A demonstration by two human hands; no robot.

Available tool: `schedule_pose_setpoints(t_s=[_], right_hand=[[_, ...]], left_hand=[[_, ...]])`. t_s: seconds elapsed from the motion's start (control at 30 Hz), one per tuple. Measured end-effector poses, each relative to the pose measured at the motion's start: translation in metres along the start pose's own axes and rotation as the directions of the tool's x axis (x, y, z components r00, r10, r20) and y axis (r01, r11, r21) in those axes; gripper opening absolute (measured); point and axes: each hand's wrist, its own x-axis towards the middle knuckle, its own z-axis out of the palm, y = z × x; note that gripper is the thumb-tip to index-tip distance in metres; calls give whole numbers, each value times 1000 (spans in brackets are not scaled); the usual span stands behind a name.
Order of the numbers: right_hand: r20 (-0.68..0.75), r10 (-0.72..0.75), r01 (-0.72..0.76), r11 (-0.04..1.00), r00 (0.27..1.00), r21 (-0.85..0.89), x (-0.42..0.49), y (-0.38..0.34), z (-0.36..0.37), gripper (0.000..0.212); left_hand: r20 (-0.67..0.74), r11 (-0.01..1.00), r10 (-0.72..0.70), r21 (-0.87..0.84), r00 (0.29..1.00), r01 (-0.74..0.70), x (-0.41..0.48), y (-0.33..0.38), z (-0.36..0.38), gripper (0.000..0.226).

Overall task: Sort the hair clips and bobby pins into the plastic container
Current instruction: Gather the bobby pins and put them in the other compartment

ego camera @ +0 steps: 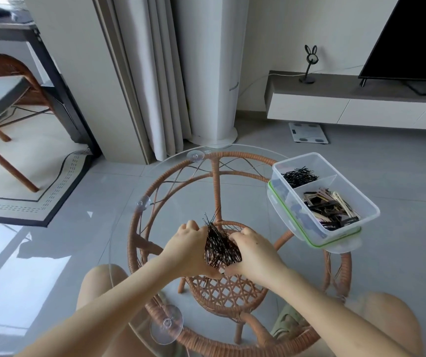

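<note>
A thick bundle of dark bobby pins (pixel 220 247) stands between my two hands above the middle of the glass table top. My left hand (pixel 190 249) cups the bundle from the left and my right hand (pixel 254 251) cups it from the right, fingers curled round it. One loose pin (pixel 205 286) lies on the glass just below my left hand. The clear plastic container (pixel 369 210) sits at the table's right edge on its green-rimmed lid (pixel 309 240). Its far compartment holds bobby pins (pixel 300 176); its near compartment holds flat hair clips (pixel 331 210).
The round glass top (pixel 129 240) rests on a rattan frame (pixel 217 181) with suction cups. My knees show below the table. A chair and a rug are at the left, a curtain behind, a TV stand and a floor scale at the right.
</note>
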Motion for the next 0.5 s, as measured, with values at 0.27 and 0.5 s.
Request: schedule_pose_setpoints(t_s=[0.27, 0.5], right_hand=[[-86, 37, -25, 990, 996, 137, 2, 5, -1, 26], [-153, 118, -91, 981, 981, 171, -9, 16, -19, 25]], left_hand=[[-117, 990, -25, -142, 993, 8, 4, 0, -2, 35], [-159, 965, -110, -253, 981, 67, 7, -6, -10, 23]])
